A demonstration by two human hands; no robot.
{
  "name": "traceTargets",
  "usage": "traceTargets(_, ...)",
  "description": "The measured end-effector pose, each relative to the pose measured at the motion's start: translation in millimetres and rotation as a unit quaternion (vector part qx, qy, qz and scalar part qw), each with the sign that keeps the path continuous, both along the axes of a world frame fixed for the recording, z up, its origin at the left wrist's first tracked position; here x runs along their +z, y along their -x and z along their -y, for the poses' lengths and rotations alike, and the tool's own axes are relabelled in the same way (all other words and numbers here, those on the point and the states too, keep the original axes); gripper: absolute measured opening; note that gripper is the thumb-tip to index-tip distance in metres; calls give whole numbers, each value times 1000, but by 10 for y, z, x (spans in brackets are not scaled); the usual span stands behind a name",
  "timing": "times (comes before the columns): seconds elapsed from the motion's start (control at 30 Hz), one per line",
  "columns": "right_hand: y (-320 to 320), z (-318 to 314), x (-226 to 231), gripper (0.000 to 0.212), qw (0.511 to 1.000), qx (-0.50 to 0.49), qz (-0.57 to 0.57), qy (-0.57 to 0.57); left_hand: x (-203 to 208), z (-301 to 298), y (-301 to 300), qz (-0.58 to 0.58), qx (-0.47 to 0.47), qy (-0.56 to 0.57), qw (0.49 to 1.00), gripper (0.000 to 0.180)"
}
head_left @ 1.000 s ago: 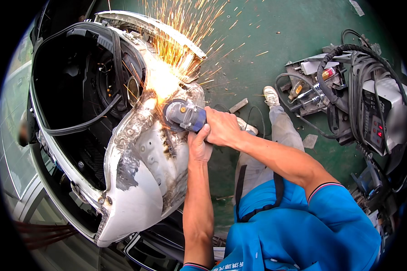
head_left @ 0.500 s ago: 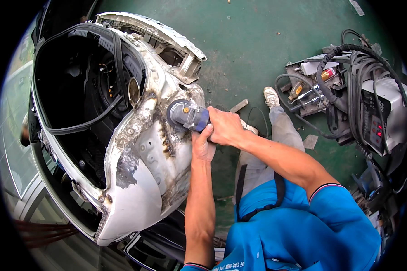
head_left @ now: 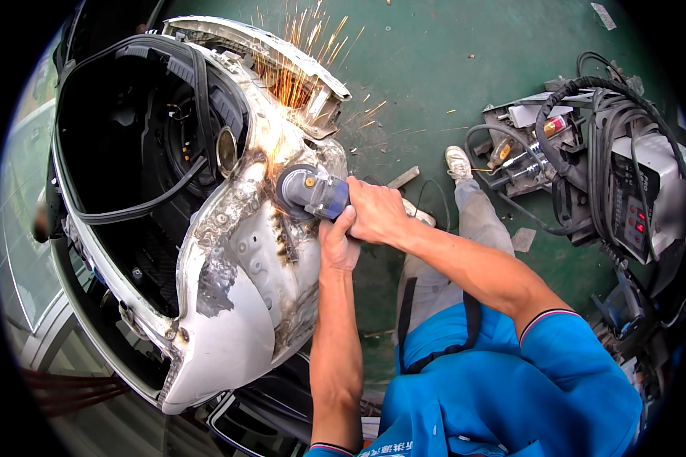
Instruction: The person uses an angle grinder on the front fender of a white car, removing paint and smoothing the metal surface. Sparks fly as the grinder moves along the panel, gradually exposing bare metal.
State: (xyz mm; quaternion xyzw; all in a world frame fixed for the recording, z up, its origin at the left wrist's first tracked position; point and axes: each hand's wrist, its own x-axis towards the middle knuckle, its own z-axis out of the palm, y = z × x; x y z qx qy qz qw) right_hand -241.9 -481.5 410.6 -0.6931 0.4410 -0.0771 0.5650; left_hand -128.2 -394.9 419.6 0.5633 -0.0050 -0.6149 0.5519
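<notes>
Both hands, the left hand (head_left: 338, 242) beneath and the right hand (head_left: 375, 212) on top, grip the angle grinder (head_left: 310, 192) tight against the car's bare metal panel (head_left: 263, 251), throwing sparks (head_left: 297, 72); grinding is mid-pass and calls for steady pressure.

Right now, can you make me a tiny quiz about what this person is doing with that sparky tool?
1. True or false: sparks fly up from the white car body.
2. Which tool do both hands grip? A) hammer B) angle grinder C) paintbrush
3. Fill in: the floor is painted ____.

Key
1. True.
2. B; the left hand grips from below, the right hand from the side.
3. Green.
</notes>
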Motion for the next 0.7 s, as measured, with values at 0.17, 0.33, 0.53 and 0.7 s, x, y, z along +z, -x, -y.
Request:
traceTargets(0.17, -7, 14, -12, 44, 1000, 2, -4, -1, -18, 14, -13, -5, 4, 2, 1000, 64)
traceTargets(0.33, -6, 15, -22, 46, 1000, 7, 0, -6, -19, 6, -7, 3, 6, -1, 1000, 63)
traceTargets(0.53, 3, -4, -16, 45, 1000, 8, 0, 7, 3, -17, 8, 5, 4, 0, 1000, 61)
traceTargets(0.7, 12, -27, -11, 44, 1000, 12, -6, 1, 3, -32, 26, -3, 8, 1, 1000, 59)
